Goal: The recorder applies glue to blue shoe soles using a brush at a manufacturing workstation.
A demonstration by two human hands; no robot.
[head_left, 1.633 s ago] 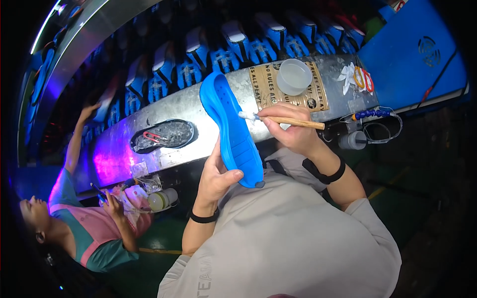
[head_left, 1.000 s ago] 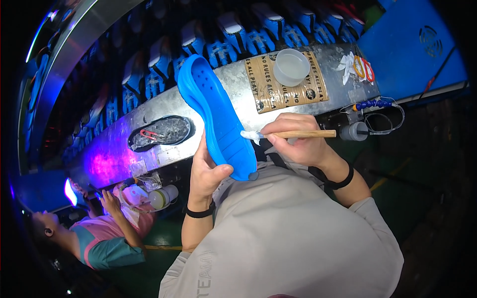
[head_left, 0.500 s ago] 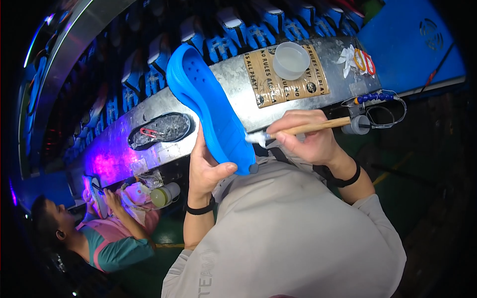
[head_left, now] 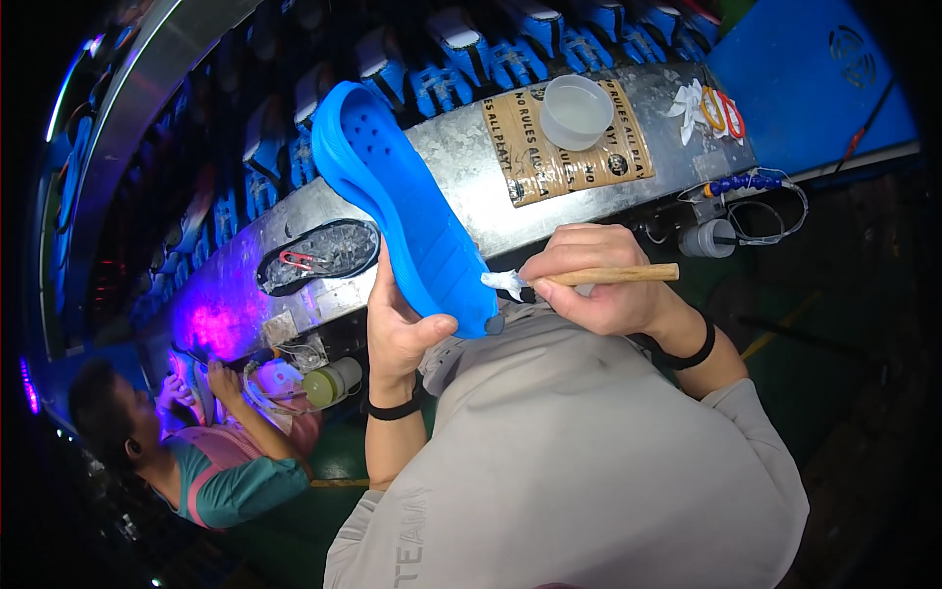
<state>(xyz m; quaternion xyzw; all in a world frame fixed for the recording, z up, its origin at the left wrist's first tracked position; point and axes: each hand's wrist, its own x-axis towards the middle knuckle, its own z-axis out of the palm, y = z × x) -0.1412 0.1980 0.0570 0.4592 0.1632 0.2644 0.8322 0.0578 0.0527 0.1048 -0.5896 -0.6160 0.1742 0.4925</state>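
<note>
My left hand is wrapped round the heel end of a blue shoe sole, thumb over its near rim. The sole stands tilted, its hollow inner side toward me and its wide, holed end pointing up and away to the left. In my right hand is a wooden-handled brush, pinched between thumb and fingers. White material covers the brush tip, which lies at the sole's right edge near the heel; I cannot tell whether it touches. A small grey patch shows at the heel's end.
On the metal bench stands a translucent cup on a cardboard sheet. A dark sole-shaped piece lies left. White scraps and scissors lie far right. Blue shoe uppers line the back. A co-worker sits left.
The sole has shifted slightly left and up. My right hand has moved a little left, and the brush handle has turned closer to level. The co-worker's head and hands have shifted.
</note>
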